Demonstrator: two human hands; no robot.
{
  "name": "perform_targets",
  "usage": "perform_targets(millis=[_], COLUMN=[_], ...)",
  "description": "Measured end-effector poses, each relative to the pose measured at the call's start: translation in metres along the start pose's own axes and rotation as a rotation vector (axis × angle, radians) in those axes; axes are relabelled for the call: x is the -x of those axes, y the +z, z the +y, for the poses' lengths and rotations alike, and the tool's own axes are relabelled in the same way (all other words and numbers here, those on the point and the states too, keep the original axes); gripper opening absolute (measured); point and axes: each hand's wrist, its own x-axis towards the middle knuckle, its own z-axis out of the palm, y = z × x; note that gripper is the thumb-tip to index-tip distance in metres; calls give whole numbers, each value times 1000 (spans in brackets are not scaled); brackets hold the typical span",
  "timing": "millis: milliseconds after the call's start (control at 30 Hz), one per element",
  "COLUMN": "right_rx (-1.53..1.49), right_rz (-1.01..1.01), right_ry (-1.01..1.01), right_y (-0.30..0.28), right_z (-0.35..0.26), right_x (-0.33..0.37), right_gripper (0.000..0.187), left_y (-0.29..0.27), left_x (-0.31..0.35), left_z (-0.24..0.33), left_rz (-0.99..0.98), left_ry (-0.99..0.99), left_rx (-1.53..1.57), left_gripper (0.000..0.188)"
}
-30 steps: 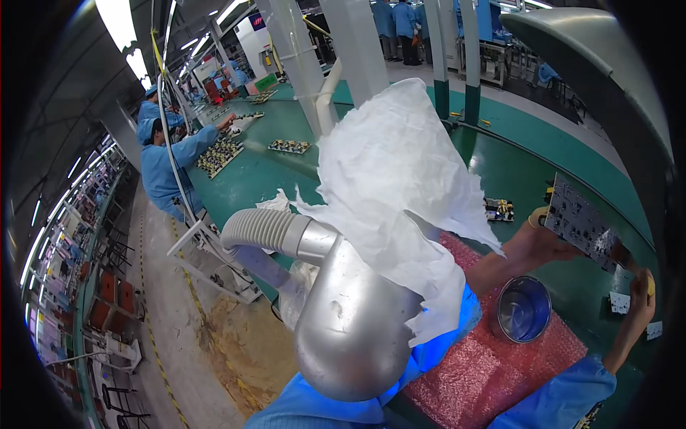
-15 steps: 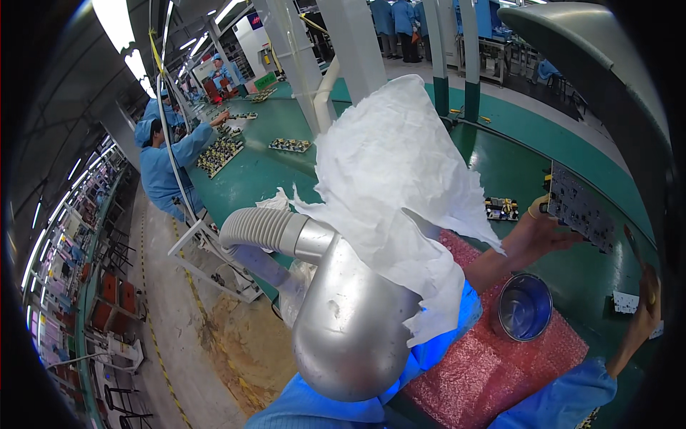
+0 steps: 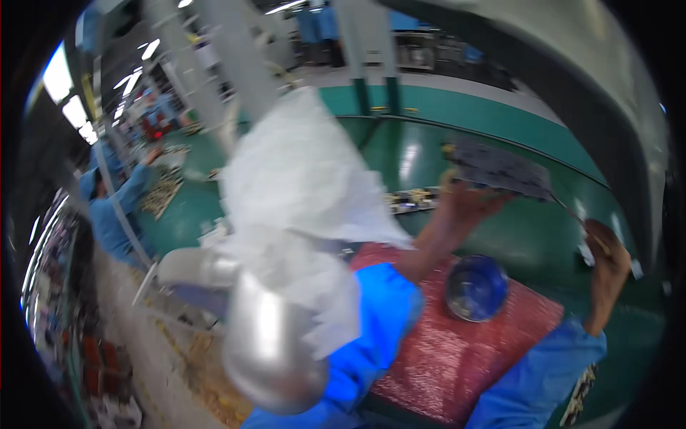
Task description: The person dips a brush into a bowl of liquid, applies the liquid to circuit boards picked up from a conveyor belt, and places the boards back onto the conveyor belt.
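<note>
My left hand (image 3: pixel 468 205) is closed on the edge of a grey circuit board (image 3: pixel 496 170), held tilted above the green table. Small dark spots cover the board's visible face. At the right, my right hand (image 3: pixel 607 254) pinches a thin stick-like tool (image 3: pixel 569 211). The tool's far end reaches the board's lower right corner; blur hides what kind of tip it has. Below my left hand a round metal cup (image 3: pixel 477 288) stands on red bubble wrap (image 3: pixel 443 350). Liquid seems to lie in the cup.
A silver fume-extraction hood (image 3: pixel 275 343) wrapped with white paper or cloth (image 3: pixel 286 171) blocks the left middle. Behind my left wrist lies a populated board (image 3: pixel 413 200). Small white pieces (image 3: pixel 587 254) lie by my right hand. A co-worker (image 3: pixel 118 207) in blue sits far left.
The view has swung right, so the scene sits further left and is blurred. The board now lies flatter, and the tool in my right hand now reaches its corner.
</note>
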Motion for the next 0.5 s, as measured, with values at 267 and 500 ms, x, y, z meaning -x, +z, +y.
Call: perform_targets(millis=[267,500], right_rx=[296,-110], right_rz=[144,82], right_ry=[-59,-207], right_y=[51,24], right_z=[54,7], right_x=[20,7], right_gripper=[30,18], left_y=[-8,-34], left_x=[19,17], left_z=[19,8], left_rz=[-246,117], left_ry=[-18,10], left_rx=[248,-6], left_gripper=[56,57])
